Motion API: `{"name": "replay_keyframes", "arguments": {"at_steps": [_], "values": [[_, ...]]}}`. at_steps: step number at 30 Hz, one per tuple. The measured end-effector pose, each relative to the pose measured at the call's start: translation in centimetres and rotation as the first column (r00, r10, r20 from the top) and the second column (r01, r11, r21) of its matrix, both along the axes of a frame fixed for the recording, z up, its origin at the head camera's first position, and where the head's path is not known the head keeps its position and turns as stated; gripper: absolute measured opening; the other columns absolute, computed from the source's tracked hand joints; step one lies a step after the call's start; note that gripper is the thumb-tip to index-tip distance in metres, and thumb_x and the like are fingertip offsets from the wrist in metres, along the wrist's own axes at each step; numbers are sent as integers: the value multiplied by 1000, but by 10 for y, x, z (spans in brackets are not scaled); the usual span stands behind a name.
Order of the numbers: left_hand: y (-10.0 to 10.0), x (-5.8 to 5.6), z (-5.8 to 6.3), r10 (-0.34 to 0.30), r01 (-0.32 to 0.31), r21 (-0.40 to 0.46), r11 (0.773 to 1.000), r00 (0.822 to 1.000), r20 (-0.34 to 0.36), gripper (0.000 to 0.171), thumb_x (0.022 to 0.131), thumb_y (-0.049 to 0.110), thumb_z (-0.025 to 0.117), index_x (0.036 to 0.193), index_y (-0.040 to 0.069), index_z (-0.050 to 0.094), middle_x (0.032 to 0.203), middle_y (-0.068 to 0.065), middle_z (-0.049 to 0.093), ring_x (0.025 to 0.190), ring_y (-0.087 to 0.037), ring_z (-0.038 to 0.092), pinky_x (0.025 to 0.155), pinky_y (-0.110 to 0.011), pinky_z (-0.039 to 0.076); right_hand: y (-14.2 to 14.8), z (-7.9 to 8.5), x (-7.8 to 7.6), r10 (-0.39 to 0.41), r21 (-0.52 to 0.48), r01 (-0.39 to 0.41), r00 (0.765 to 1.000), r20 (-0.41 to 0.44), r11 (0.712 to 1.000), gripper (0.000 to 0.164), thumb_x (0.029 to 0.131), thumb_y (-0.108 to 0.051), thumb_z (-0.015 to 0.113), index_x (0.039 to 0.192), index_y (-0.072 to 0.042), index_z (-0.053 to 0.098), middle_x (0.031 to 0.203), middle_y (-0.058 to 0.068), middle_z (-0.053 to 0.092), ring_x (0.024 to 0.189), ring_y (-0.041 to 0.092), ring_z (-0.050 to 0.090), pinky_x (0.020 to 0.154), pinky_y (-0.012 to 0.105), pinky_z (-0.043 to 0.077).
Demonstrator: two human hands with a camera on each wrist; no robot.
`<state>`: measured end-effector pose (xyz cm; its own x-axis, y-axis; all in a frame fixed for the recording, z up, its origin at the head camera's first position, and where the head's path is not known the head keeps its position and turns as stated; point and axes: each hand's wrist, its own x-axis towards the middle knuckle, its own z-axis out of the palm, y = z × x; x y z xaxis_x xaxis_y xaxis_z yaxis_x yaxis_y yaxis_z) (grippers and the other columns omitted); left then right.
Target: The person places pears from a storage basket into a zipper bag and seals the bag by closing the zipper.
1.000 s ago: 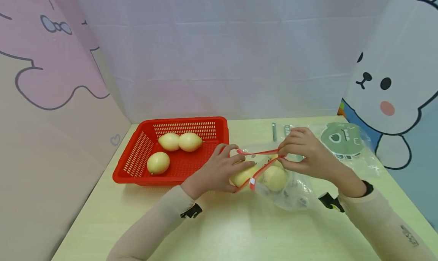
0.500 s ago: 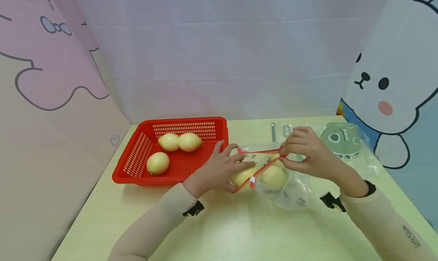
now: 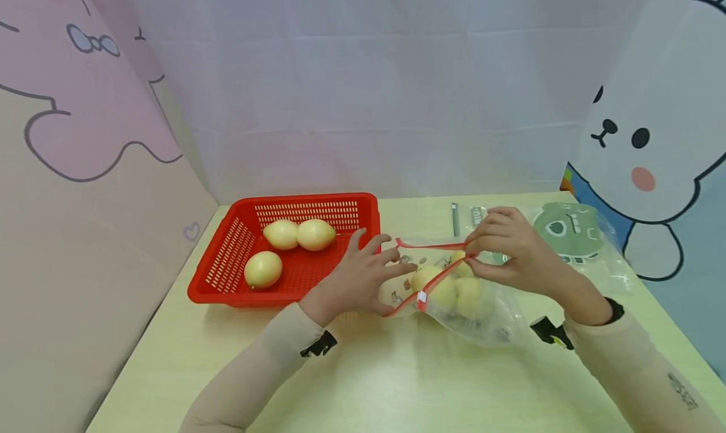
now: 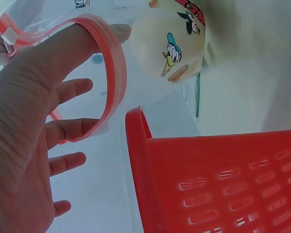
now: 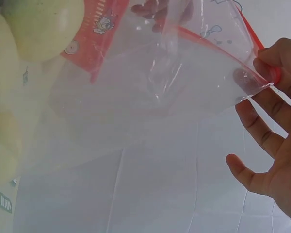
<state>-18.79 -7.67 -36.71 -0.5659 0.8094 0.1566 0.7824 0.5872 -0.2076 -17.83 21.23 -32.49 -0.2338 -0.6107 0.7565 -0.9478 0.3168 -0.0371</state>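
A clear slider zip bag (image 3: 499,335) with a red-edged mouth lies on the table, its mouth facing left and held apart. Several pale yellow pears (image 3: 472,297) sit inside, seen through the plastic. My right hand (image 3: 508,250) pinches the far corner of the red rim between thumb and fingers. At the mouth, my left hand (image 3: 358,275) has its fingers spread. In the left wrist view, the thumb passes through the red zip strip (image 4: 117,73) and a fingertip touches its lower end. A white slider (image 3: 422,297) sits on the near rim.
Left of the bag stands a red slotted basket (image 3: 295,282), with three pears (image 3: 263,270) in it. A flat clear bag with a green cartoon print (image 3: 567,230) lies at the back right of the table. Printed cloth walls (image 3: 368,105) enclose the back and sides.
The pear under my left hand has slid rightward, deeper into the zip bag, out of the hand. The left fingers have spread; my right hand keeps its pinch on the rim.
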Motion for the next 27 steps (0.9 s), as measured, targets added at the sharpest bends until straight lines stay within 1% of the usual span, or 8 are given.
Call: {"name": "replay_keyframes", "arguments": {"at_steps": [6,10,13,15,19,22,27], "values": [[0,-1,0,-35,35,10,999,999,0,70,76,57,76,140,37,55,123,5,57,134,-26,35,106,-60,22,1,0,-2,5,-8,-5,1000,-11,1000,38,100,-38,53,76,-14,69,78,0,68,76,22,58,102,33,30],[-2,0,-1,-79,82,54,995,996,-43,64,77,54,76,136,37,59,119,6,59,132,-25,38,104,-58,25,1,-1,-2,9,-12,-9,1000,-4,1000,38,100,-38,54,76,-14,68,78,1,68,76,23,58,103,32,29],[-4,2,-2,-117,124,111,986,991,-73,57,77,49,76,130,35,63,115,5,61,129,-25,41,103,-58,26,1,-1,-2,12,-18,-12,1000,-2,1000,38,100,-38,54,76,-13,68,78,1,68,75,23,58,103,32,29],[-7,2,-2,-143,153,145,977,987,-76,53,77,45,78,127,33,65,115,5,62,129,-25,41,103,-57,26,1,-1,-2,13,-20,-13,1000,-3,1000,38,100,-37,54,76,-13,68,77,1,68,75,23,58,103,32,29],[-12,5,-4,-183,195,169,966,980,-83,45,78,38,76,122,30,69,114,5,63,128,-26,42,103,-55,27,1,0,-1,6,-12,-6,1000,6,1000,38,100,-38,54,76,-13,69,78,0,68,76,22,58,104,32,28],[-16,7,-6,-191,201,179,963,979,-75,43,77,35,73,119,29,70,114,4,63,127,-27,42,102,-55,27,2,0,-1,0,-9,0,1000,12,1000,38,100,-38,54,76,-13,69,78,0,68,76,22,58,104,31,28],[-23,9,-12,-183,190,199,962,982,-53,38,73,34,72,111,27,71,116,4,63,127,-27,42,99,-55,30,3,-1,-1,-4,-13,4,1000,10,1000,39,100,-39,54,76,-13,69,78,1,68,76,23,58,104,32,28]]}}
